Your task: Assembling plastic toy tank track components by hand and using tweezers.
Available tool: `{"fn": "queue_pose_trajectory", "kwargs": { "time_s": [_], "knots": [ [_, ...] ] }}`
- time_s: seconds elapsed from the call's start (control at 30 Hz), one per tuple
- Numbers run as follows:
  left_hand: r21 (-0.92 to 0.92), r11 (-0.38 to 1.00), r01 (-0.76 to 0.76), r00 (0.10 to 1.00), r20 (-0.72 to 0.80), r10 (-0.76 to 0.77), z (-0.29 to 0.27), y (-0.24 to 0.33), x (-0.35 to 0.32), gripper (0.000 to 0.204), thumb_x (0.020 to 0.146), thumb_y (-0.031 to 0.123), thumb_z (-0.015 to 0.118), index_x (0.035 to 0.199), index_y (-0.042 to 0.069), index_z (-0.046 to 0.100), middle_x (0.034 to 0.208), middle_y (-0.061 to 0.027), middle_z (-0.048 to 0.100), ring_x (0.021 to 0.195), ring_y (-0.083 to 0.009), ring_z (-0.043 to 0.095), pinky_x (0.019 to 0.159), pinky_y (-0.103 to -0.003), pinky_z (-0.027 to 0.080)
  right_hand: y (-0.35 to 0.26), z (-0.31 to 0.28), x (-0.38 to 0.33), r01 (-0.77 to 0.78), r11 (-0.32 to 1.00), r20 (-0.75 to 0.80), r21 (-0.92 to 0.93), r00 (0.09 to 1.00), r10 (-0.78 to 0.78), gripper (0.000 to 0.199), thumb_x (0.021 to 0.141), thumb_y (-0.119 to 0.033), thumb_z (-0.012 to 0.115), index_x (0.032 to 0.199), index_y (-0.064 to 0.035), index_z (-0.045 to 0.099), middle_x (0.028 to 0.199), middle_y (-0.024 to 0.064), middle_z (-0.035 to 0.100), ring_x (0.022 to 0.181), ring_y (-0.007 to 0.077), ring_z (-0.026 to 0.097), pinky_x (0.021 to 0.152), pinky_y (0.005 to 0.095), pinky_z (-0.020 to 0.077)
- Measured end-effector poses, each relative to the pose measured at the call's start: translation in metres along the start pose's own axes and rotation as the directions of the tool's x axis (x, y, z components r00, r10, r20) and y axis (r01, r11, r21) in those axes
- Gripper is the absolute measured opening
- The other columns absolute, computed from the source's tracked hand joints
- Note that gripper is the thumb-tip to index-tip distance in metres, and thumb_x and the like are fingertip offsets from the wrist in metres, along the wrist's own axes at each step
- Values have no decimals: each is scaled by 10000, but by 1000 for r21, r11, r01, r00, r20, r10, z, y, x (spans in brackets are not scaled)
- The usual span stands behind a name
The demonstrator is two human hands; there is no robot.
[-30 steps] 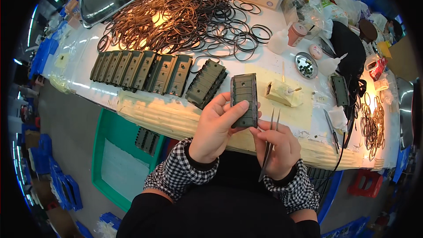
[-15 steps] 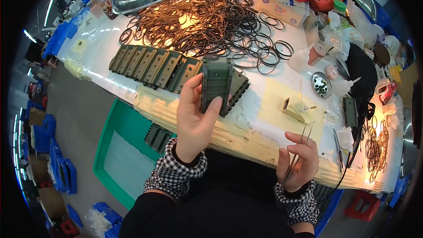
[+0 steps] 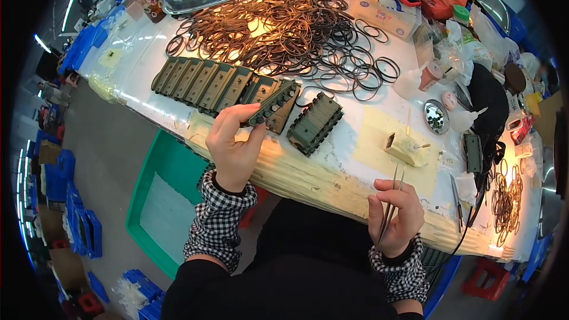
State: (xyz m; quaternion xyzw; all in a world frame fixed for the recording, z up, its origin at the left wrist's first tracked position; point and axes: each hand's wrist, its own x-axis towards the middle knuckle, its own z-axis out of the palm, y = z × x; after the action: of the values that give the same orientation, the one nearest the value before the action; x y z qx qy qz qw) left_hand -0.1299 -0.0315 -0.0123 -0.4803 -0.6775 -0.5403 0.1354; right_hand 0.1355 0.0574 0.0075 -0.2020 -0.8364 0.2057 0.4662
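My left hand [image 3: 234, 142] grips a dark green ribbed plastic part [image 3: 274, 104] by its near end and holds it at the right end of a leaning row of similar green parts [image 3: 204, 82] on the white table. One more green part [image 3: 315, 122] lies flat just right of it. My right hand [image 3: 396, 216] is low by the table's front edge, shut on thin metal tweezers [image 3: 393, 197] that point up.
A big tangle of brown and black rubber rings [image 3: 284, 24] covers the back of the table [image 3: 349, 172]. A small beige block [image 3: 402, 146], a round metal dish [image 3: 436, 117] and bottles sit to the right. A green bin [image 3: 163, 201] stands below the table edge.
My left hand carried the green part from in front of me leftward to the row's end. My right hand dropped away with the tweezers, no longer touching the part.
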Motion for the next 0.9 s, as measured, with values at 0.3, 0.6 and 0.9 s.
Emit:
{"fn": "queue_pose_trajectory", "kwargs": {
  "time_s": [0.3,0.6,0.9],
  "knots": [
    [-96,976,-194,967,146,207,-2,17,15,221,684,-98,692,856,21,623,855,-60,603,797,-184,582,698,-292,469,-2,3,-1,-4,1000,11,12,1000,4,199,752,-55,761,845,-37,586,821,150,667,697,261,667,612,311,538],
    [-253,941,-223,867,390,310,5,34,50,213,665,0,690,854,93,662,839,6,594,853,-172,557,832,-313,363,-11,8,18,51,996,14,72,999,-52,219,724,-26,769,850,-38,591,822,140,664,690,256,665,596,313,537],
    [-212,934,-287,849,395,350,6,38,56,206,646,-35,692,819,75,676,816,-23,627,824,-200,577,777,-312,427,-9,10,18,60,996,30,64,998,-62,219,719,-10,767,846,-42,591,824,134,663,697,253,661,595,309,531]
  ]
}}
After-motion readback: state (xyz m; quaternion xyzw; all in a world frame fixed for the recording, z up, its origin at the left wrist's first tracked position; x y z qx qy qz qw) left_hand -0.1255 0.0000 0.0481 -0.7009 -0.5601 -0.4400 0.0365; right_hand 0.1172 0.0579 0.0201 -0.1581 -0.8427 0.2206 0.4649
